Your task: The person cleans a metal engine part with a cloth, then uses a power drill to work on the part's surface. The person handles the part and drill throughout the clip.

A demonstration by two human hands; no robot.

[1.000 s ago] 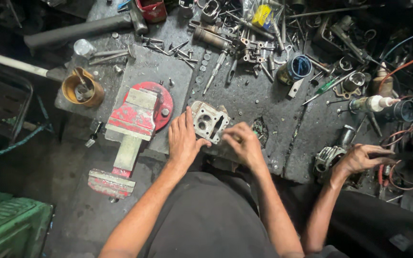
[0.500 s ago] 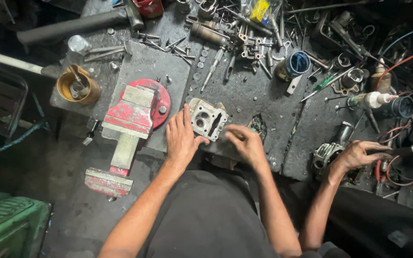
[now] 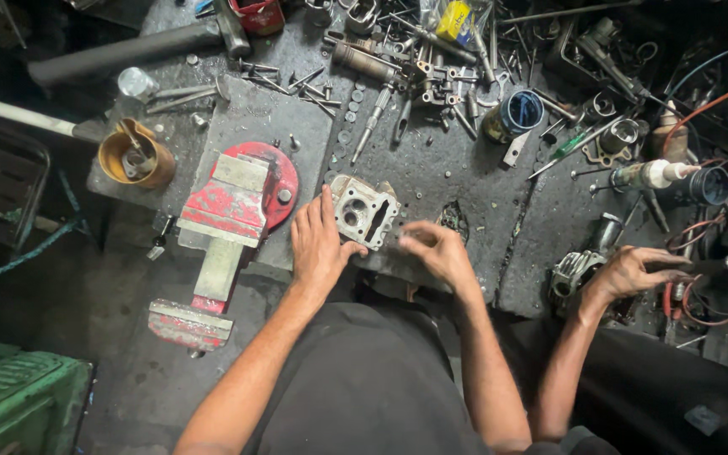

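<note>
A grey metal cylinder head (image 3: 365,211) lies on the dark, oily workbench (image 3: 465,181) in front of me. My left hand (image 3: 318,244) lies flat against its left side, with the thumb pressed to its lower edge. My right hand (image 3: 436,248) hovers just right of the part. Its blurred fingertips are bunched together toward the part's lower right corner, and I cannot see whether they pinch anything.
A red bench vise (image 3: 229,206) stands left of my left hand. Loose bolts, sockets and tools (image 3: 398,67) litter the back of the bench, with a brass-coloured can (image 3: 136,160) and a blue cup (image 3: 522,111). Another person's hand (image 3: 634,271) rests by an engine part (image 3: 573,274) at right. A green crate (image 3: 18,404) sits lower left.
My right hand's fingers have drawn together beside the cylinder head. My left hand and the other person's hand have hardly moved.
</note>
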